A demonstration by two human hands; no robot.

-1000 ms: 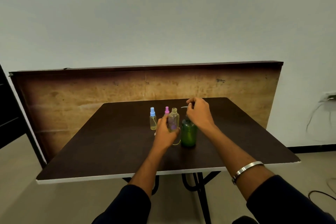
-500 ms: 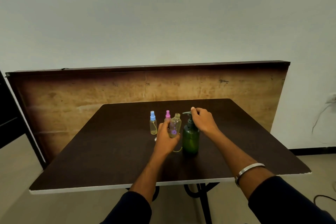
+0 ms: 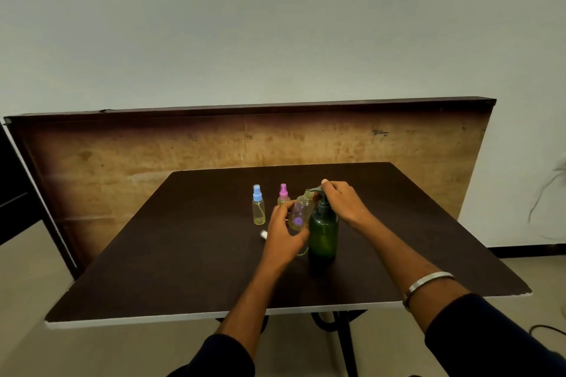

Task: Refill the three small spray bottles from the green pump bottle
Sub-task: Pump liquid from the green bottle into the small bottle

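Nearest you, your left hand (image 3: 283,234) grips the uncapped spray bottle (image 3: 300,213), tilted with its mouth under the spout; beside it the green pump bottle (image 3: 323,234) stands on the table (image 3: 183,254), your right hand (image 3: 344,200) curled over its pump head; this looks like the filling step; next, press steadily, keeping the mouth aligned; beyond stand the pink-capped bottle (image 3: 283,194) and blue-capped bottle (image 3: 258,205).

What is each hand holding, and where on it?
The left hand grips the open small bottle around its body. The right hand rests on the green pump bottle's pump head.
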